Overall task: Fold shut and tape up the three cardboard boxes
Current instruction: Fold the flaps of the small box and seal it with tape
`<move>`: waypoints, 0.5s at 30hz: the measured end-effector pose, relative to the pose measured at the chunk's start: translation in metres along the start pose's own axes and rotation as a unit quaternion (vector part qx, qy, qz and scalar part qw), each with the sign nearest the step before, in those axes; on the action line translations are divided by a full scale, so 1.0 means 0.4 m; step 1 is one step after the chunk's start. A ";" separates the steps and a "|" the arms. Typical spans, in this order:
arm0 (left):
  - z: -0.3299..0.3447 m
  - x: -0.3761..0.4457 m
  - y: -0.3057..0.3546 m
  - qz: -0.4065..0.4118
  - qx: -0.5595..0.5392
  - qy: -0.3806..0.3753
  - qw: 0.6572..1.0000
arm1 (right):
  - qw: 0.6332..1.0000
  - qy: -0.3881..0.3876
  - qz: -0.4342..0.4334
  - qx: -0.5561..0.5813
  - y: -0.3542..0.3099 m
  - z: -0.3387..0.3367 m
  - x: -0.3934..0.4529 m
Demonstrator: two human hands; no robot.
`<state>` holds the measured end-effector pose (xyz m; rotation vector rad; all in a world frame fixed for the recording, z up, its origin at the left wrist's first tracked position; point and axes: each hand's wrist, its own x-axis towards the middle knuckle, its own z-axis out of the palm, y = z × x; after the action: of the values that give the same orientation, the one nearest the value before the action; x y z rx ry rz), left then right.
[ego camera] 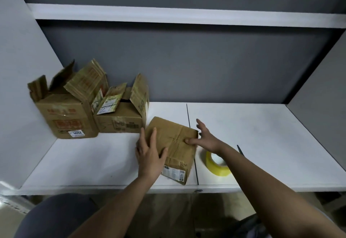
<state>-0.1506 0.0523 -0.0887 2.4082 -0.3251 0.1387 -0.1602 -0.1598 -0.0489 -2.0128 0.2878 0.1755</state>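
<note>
Small box (pixel 172 144) sits near the front edge of the white table (pixel 262 144), about mid-width, turned at an angle, straddling the seam between the two tabletop panels. Top flaps are folded down; old creases cross at centre. Fresh tape on the seam: cannot confirm.

Left hand (pixel 149 153): fingers straight and spread, palm flat against the box's left side and top edge, pressing, not gripping. Right hand (pixel 204 138): fingers spread apart, thumb tip pressing the top near centre, other fingers lifted past the far right corner. Neither hand clamps anything.

Tape roll (pixel 217 164), yellow, lies flat just right of the box, partly hidden by the right forearm. Dark thin item beyond the forearm, poss. scissors, too little showing to tell.

Other two boxes stand at the back left corner, touching each other: tall box (pixel 65 116) w/ flaps up, and low box (pixel 119 121) w/ flaps up, both unsealed.

Assessment: step in hand is holding the flaps shut on box 1 prior to taping; approx. one third at best. Recommend: keep the left palm down so flaps stay level, free the right hand for the roll, square the flap edges to meet w/o gap, run tape along the centre seam and down both sides.
</note>
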 end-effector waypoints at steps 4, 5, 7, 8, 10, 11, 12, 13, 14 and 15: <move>-0.009 0.016 -0.028 0.012 -0.050 -0.013 0.999 | 0.999 -0.012 0.018 0.034 0.004 0.011 0.006; -0.004 0.011 -0.024 -0.032 -0.070 0.011 0.997 | 0.999 0.005 0.017 0.046 0.014 0.022 0.001; 0.014 -0.007 0.004 -0.144 -0.158 0.043 0.976 | 0.999 0.024 0.005 0.047 0.034 0.036 -0.010; 0.023 -0.016 0.025 -0.190 -0.227 0.035 0.955 | 0.999 0.025 0.000 0.037 0.039 0.039 -0.015; 0.041 -0.017 0.051 -0.227 -0.361 0.005 0.905 | 1.000 0.016 -0.005 0.024 0.048 0.038 -0.022; 0.045 -0.008 0.055 -0.230 -0.410 -0.006 0.882 | 0.999 0.009 -0.006 0.031 0.053 0.037 -0.027; 0.045 0.003 0.056 -0.230 -0.446 -0.015 0.865 | 0.999 0.003 -0.007 0.045 0.057 0.039 -0.033; 0.044 0.015 0.054 -0.229 -0.464 -0.023 0.856 | 0.998 0.001 -0.010 0.059 0.061 0.042 -0.040; 0.045 0.028 0.050 -0.227 -0.466 -0.031 0.854 | 0.997 0.005 -0.014 0.074 0.067 0.047 -0.046; 0.047 0.039 0.044 -0.225 -0.465 -0.039 0.856 | 0.996 0.011 -0.016 0.093 0.073 0.053 -0.052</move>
<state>-0.1401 0.0239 -0.0890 1.4582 0.1393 -0.2793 -0.1882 -0.1507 -0.0783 -1.8350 0.2755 0.1033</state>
